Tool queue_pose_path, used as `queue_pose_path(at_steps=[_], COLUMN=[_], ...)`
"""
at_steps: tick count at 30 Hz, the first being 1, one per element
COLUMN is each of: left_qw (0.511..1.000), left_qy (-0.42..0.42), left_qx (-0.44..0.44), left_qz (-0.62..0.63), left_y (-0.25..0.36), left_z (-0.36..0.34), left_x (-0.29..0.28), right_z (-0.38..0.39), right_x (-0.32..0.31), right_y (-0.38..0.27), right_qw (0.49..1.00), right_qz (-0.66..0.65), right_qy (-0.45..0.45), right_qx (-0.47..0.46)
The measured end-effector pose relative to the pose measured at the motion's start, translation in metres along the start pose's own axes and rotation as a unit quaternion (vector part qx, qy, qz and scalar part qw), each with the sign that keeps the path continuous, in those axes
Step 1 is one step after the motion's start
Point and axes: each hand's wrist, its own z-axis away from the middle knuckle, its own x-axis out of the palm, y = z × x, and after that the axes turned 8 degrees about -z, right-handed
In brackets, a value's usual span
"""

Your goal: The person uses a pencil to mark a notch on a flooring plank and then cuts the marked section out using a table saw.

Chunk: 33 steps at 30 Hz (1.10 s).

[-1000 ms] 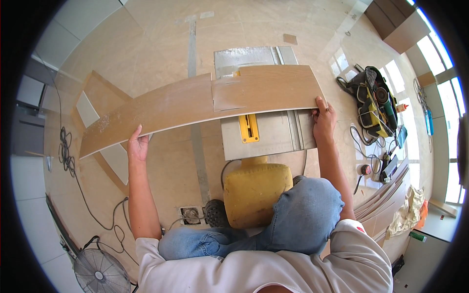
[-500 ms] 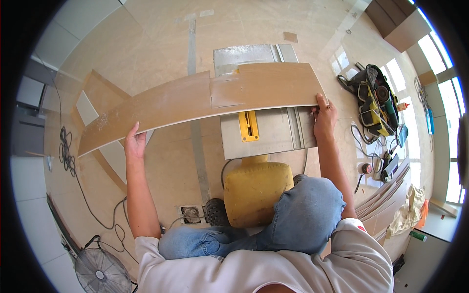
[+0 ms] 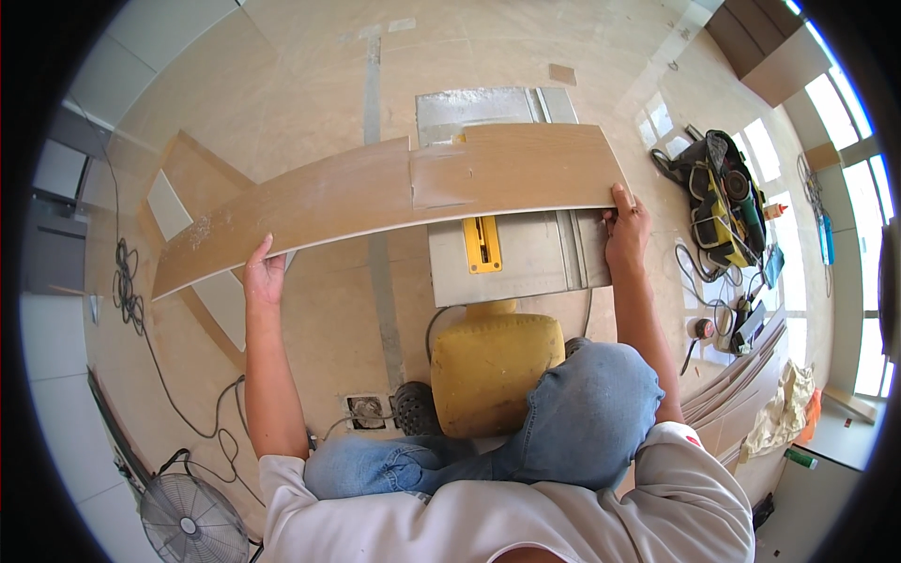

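Observation:
A long tan wood-faced board (image 3: 328, 186) with a notch cut in its far edge stretches across the view. My left hand (image 3: 265, 271) grips its near edge left of centre, thumb on top and fingers underneath. Near the right end, my right hand (image 3: 627, 233) holds the same edge, thumb on the face. Beneath the board's right half stands a table saw (image 3: 526, 263) with a grey metal top and a yellow insert (image 3: 483, 246). The board hides the middle of the saw top. Its left part reaches out over the floor.
A yellow padded seat (image 3: 496, 371) lies between my legs and the saw. Tan and white offcuts (image 3: 169, 206) lie left. At right are a black-and-yellow tool bag (image 3: 723, 202), cords and stacked strips (image 3: 741, 385). A fan (image 3: 190, 521) stands lower left, near loose cable (image 3: 127, 281).
Both hands and the board have shifted very slightly to the right in view, along with the saw and background. My grip on the board is the same.

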Motion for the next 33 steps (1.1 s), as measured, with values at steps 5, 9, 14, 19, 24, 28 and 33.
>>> queue_pose_path(at_steps=[5,9,14,19,24,28,33], left_qw=[1.0,1.0,1.0,1.0,1.0,1.0,1.0], left_qy=[0.001,-0.002,-0.009,-0.004,-0.006,-0.005,-0.012], left_qx=[0.009,-0.003,0.0,-0.003,-0.002,-0.002,0.003], left_qz=[-0.005,0.005,0.005,-0.004,-0.001,-0.008,-0.014], left_y=[0.0002,-0.0002,0.0007,-0.0002,-0.0022,-0.0014,-0.0016], left_z=[0.0006,0.0025,0.0051,0.0058,0.0043,0.0067,0.0075], left_x=[-0.002,0.0011,0.0046,0.0049,0.0012,0.0025,0.0035], right_z=[0.0001,-0.0003,0.0012,0.0013,-0.0018,-0.0005,-0.0016], right_x=[0.0002,-0.0037,-0.0026,-0.0027,-0.0064,-0.0053,-0.0066], right_y=[0.0003,0.0014,0.0002,0.0005,0.0039,0.0033,0.0042], right_qw=[1.0,1.0,1.0,1.0,1.0,1.0,1.0], right_qz=[0.008,0.012,0.0,0.012,0.006,0.003,-0.013], right_qy=[-0.001,-0.013,-0.02,-0.012,-0.009,-0.017,-0.027], right_qx=[-0.002,-0.011,-0.004,-0.005,-0.003,-0.003,-0.004])
